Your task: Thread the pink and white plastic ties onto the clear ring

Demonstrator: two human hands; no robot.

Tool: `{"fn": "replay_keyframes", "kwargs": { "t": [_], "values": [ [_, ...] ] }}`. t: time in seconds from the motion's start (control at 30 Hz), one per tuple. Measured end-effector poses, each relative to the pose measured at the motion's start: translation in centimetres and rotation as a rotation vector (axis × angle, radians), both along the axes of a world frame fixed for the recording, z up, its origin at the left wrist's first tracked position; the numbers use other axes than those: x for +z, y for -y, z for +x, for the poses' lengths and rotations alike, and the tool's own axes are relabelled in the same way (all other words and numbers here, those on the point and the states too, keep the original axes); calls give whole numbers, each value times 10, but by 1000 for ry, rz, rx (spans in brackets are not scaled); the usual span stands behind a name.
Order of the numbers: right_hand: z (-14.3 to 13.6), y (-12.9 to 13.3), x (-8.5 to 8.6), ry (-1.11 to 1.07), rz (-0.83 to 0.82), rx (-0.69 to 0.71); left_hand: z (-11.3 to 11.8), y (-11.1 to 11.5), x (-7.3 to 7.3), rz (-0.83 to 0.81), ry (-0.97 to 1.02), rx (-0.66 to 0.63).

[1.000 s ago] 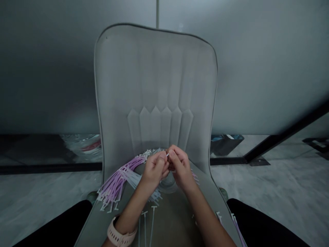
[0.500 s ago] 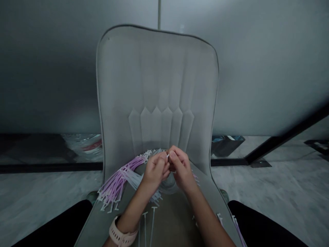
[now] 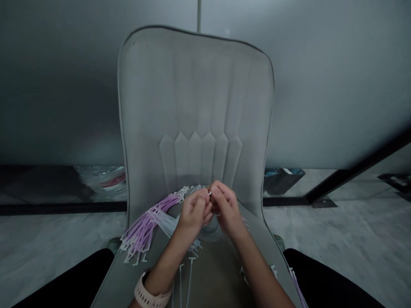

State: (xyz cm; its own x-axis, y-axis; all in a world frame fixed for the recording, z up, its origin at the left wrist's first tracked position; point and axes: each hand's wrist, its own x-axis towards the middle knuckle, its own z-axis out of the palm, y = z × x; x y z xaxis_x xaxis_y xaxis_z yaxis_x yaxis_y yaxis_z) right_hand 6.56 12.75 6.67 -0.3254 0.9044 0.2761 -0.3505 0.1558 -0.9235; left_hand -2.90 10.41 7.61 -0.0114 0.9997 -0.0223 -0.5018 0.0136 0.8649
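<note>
My left hand and my right hand meet above the seat of a grey chair. A small white piece shows between their fingertips, pinched by both; the rest of it is hidden. Left of my left hand lies a fanned bundle of purple strips with white ends. Pale blue strips cross it and pass behind my left forearm. Under my hands sits a clear round container, partly hidden.
Two pale T-ended strips lie on the front of the seat. More purple strips lie at its right edge. The chair back rises behind. My legs flank the seat.
The view has shifted very slightly. Both hands stay together at the small white piece, with hardly any visible movement.
</note>
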Motion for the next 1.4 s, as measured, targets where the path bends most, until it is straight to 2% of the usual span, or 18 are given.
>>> {"fn": "replay_keyframes", "kwargs": {
  "t": [0.27,0.53,0.77,0.93,1.13,1.4],
  "values": [
    [1,3,6,57,126,-45,2,4,-5,56,-73,64],
    [1,2,5,60,104,-32,2,6,-2,45,-158,79],
    [2,4,12,113,119,-53,3,6,-1,38,-202,117],
    [2,3,10,110,100,-68,6,5,-1,35,-162,137],
    [2,0,1,-5,-5,26,6,4,0,-41,-24,103],
    [3,-1,2,24,-15,-3,7,4,4,-73,23,47]
  ]
}}
